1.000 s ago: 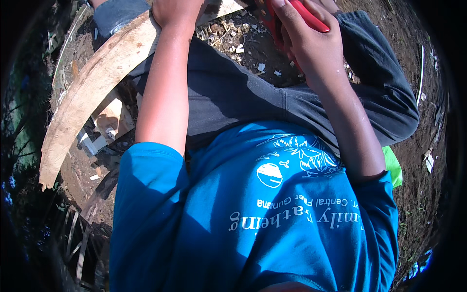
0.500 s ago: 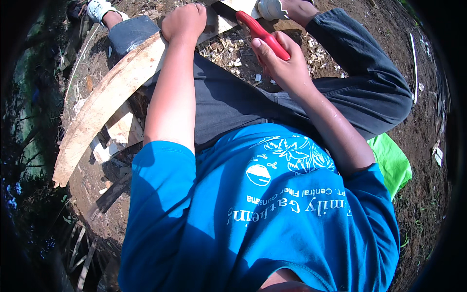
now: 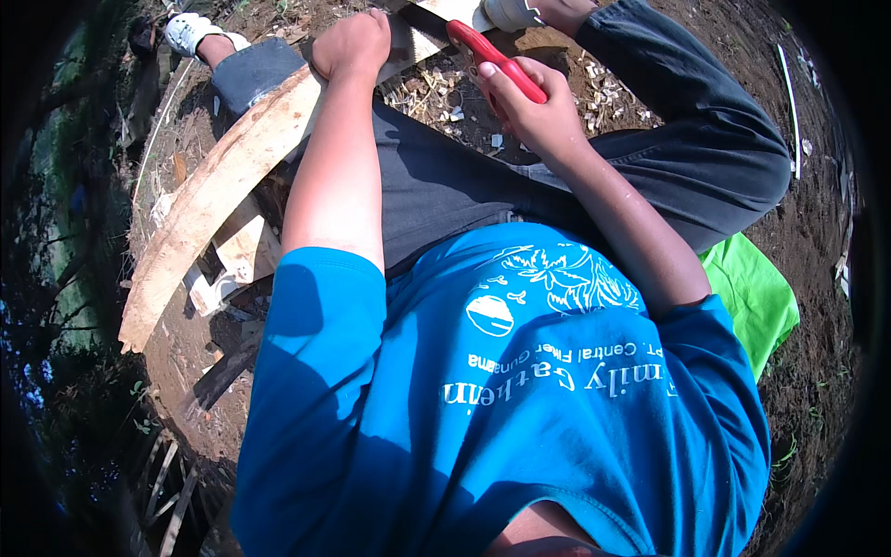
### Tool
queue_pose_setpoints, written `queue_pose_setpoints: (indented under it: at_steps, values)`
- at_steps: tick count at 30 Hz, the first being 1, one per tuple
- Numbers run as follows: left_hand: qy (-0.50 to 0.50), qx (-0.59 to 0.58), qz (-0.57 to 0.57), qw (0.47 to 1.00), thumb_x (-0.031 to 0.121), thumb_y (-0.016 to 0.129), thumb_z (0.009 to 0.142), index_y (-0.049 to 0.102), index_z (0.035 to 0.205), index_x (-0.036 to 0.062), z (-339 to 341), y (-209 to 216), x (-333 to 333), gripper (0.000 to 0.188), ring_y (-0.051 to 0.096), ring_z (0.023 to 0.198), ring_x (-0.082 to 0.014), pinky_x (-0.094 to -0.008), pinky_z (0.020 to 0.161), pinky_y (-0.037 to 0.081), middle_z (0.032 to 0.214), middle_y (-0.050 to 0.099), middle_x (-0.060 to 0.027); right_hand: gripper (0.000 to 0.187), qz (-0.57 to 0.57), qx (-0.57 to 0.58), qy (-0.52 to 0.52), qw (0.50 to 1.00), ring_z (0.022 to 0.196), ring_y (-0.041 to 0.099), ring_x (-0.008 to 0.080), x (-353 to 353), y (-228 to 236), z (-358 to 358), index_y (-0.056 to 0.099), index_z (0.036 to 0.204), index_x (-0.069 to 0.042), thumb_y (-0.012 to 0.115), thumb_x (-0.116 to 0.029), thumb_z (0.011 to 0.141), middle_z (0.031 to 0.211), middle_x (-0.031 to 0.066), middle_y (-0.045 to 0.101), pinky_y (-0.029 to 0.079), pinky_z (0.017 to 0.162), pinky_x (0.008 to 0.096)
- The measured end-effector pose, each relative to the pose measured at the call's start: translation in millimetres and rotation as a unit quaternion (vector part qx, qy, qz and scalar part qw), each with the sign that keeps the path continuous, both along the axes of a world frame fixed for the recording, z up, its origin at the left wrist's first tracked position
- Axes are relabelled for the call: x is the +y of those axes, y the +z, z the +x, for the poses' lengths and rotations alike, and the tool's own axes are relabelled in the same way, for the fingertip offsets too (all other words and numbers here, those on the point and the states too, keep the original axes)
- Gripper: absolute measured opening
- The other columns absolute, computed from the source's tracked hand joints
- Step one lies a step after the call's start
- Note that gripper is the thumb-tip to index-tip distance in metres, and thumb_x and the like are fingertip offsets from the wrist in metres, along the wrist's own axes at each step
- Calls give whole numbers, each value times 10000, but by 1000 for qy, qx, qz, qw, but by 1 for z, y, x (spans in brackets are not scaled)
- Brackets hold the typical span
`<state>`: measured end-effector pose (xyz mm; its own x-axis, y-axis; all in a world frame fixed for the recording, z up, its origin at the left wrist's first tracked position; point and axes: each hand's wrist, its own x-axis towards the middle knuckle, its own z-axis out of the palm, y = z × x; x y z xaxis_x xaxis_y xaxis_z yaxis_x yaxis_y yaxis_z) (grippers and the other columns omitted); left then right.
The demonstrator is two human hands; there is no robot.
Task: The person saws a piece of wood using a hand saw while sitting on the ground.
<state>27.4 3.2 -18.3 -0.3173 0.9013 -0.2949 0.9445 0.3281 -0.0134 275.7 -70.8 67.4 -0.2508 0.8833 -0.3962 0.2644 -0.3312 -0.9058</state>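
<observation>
A long, pale wooden plank runs from the left up to the top middle, lying over my left leg. My left hand is closed in a fist on the plank's upper part. In my right hand is the red handle of a saw, with the thumb lying along it. The saw's dark blade points up and left, across the plank just right of my left hand. Part of the blade is cut off by the picture's top edge, and how deep it sits in the wood cannot be told.
Wood chips litter the soil between my legs. Offcuts of wood lie under the plank on the left. Bright green cloth is beside my right hip. A thin white strip lies on the dirt at the far right.
The red-handled saw and my right hand have shifted slightly up and left, toward my left hand. My left hand keeps its hold on the plank. The whole view has moved a little.
</observation>
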Motion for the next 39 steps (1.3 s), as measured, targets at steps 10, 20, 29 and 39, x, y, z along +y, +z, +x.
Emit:
queue_pose_setpoints:
  at_steps: [10, 20, 29, 39]
  values:
    - [15, -20, 85, 996, 441, 361, 1011, 795, 849, 63, 4, 20, -6, 598, 741, 844, -405, -511, 778, 581, 885, 755, -204, 347, -54, 4, 7, 999, 548, 499, 34, -33, 78, 68, 667, 899, -25, 687, -352, 1011, 639, -25, 567, 358, 510, 219]
    - [-6, -6, 95, 995, 410, 411, 1002, 792, 811, 73, 3, 8, -4, 543, 730, 786, -399, -516, 751, 568, 838, 747, -206, 317, -13, 11, 3, 1000, 620, 554, 38, -5, 61, 24, 675, 924, 1, 699, -304, 1008, 674, -24, 585, 393, 560, 205]
    - [-11, 10, 151, 988, 405, 403, 1014, 779, 754, 62, 7, 13, 1, 572, 727, 744, -402, -519, 718, 576, 781, 739, -200, 317, -57, -34, 35, 997, 609, 508, 32, -14, 61, 48, 666, 916, -14, 704, -317, 1003, 695, -25, 581, 374, 553, 220]
    - [-18, 4, 125, 992, 371, 454, 994, 788, 768, 85, 13, 18, -4, 494, 737, 752, -381, -492, 716, 586, 785, 745, -181, 345, -29, 12, -1, 999, 581, 538, 37, 17, 27, 25, 699, 928, -7, 713, -347, 986, 673, -13, 610, 388, 529, 222]
